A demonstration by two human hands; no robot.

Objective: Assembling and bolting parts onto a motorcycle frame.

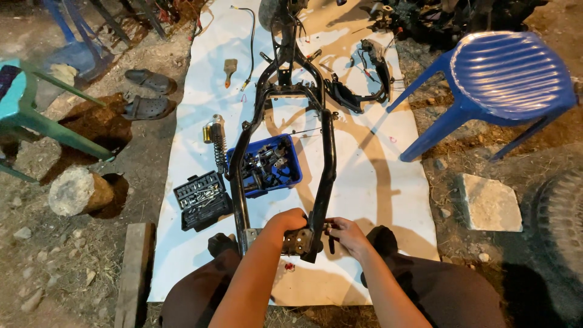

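Black steel tubing forms the motorcycle frame (285,115) that we work on; it lies flat along the middle of a white sheet (376,176) spread on the dirt, its rear end nearest us. At that rear end we have both hands on a dark bracket plate (299,241) fixed across the frame's two rails. Our left hand (289,220) is closed over the top of the plate, fingers wrapped down its far side. Our right hand (345,234) sits just beside the frame's right rail, fingertips pinched on a small dark part (331,243) at the plate's edge; what that part is we cannot tell. The two hands are close together but not touching.

Between the frame's rails, further from us, sits a blue plastic bin (267,165) full of dark metal parts. Just left of the frame lie an open black socket set (201,199) and, beyond it, a coil-spring shock absorber (215,143). A small paintbrush (229,70) rests on the sheet left of the frame's far end, and a black wiring harness (361,85) sprawls to the right of it.

Off the sheet, to the frame's right, stands a blue plastic chair (507,79), with a pale stone block (490,202) nearer us. To the frame's left are a pair of grey sandals (147,94), a green plastic chair (36,109) and a rounded rock (79,191).
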